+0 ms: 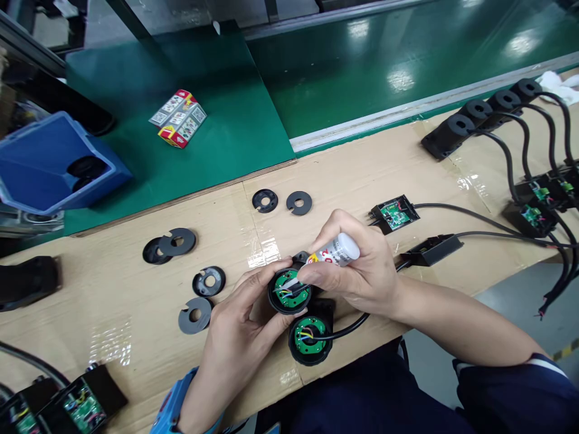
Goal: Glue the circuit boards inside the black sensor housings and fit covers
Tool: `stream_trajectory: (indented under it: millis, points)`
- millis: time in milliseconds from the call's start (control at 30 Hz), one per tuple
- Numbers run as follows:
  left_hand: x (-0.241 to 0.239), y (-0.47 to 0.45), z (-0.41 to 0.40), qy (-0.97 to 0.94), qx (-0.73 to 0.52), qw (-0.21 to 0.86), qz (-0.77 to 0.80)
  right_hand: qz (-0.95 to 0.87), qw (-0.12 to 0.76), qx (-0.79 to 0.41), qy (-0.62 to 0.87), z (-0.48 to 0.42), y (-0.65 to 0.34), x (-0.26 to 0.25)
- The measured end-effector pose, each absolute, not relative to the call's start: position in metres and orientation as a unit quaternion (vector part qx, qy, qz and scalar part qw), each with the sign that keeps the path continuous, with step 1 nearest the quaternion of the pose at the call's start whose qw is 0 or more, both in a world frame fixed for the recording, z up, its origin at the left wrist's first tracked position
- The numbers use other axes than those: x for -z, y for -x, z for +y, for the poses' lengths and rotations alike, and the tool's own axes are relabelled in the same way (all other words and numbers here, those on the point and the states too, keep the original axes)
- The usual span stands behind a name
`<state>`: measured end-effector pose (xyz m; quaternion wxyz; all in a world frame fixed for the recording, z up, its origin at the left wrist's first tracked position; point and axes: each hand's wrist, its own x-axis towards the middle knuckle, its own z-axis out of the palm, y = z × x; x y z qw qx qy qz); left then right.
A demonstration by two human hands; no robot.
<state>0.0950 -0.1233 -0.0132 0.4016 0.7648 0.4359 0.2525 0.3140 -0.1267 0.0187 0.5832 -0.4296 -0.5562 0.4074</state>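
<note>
My left hand [246, 319] is closed around a round black housing [274, 304] with a green circuit board [283, 282] and thin coloured wires inside. In my right hand [362, 271] is a small white glue bottle [341, 250], tilted down with its thin nozzle over the board. Whether the nozzle touches the board I cannot tell. A second round housing [310, 355] with a green board and a black cable lies just below. Black ring-shaped covers [208, 281] and flat grey discs [195, 316] with a centre hole lie left of my hands.
Open black boxes with circuit boards [395, 214] and cables lie to the right. Several finished-looking black housings [447, 136] stand at the far right. A blue bin [58, 163] and a red-yellow carton [178, 119] sit on the green mat [235, 120]. More boxes [85, 404] occupy the lower left.
</note>
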Motion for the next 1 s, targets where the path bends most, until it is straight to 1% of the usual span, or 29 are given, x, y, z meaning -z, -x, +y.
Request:
stream_trajectory:
  millis: [367,533,633,733,867,933,1000]
  points:
    - [0.012,-0.095,-0.12,-0.775,-0.246,0.386,0.436,-0.549,0.579,-0.426,0.426,-0.127,-0.315,-0.019]
    - [0.014,-0.099,-0.111,-0.802,-0.218,0.362,0.422,-0.429,0.626,-0.421,0.497,-0.117,-0.328,-0.015]
    - [0.014,-0.097,-0.106,-0.816,-0.202,0.361,0.404,-0.329,0.647,-0.447,0.523,-0.107,-0.34,-0.013]
    - [0.01,-0.082,-0.104,-0.832,-0.228,0.306,0.403,-0.301,0.624,-0.477,0.541,-0.095,-0.349,-0.016]
    - [-0.002,-0.049,-0.092,-0.834,-0.27,0.185,0.444,-0.344,0.581,-0.481,0.559,-0.065,-0.355,-0.02]
    - [-0.007,-0.042,-0.076,-0.844,-0.264,0.13,0.449,-0.37,0.563,-0.471,0.57,-0.04,-0.355,-0.019]
    - [-0.009,-0.05,-0.055,-0.865,-0.242,0.112,0.426,-0.398,0.547,-0.455,0.58,-0.011,-0.35,-0.016]
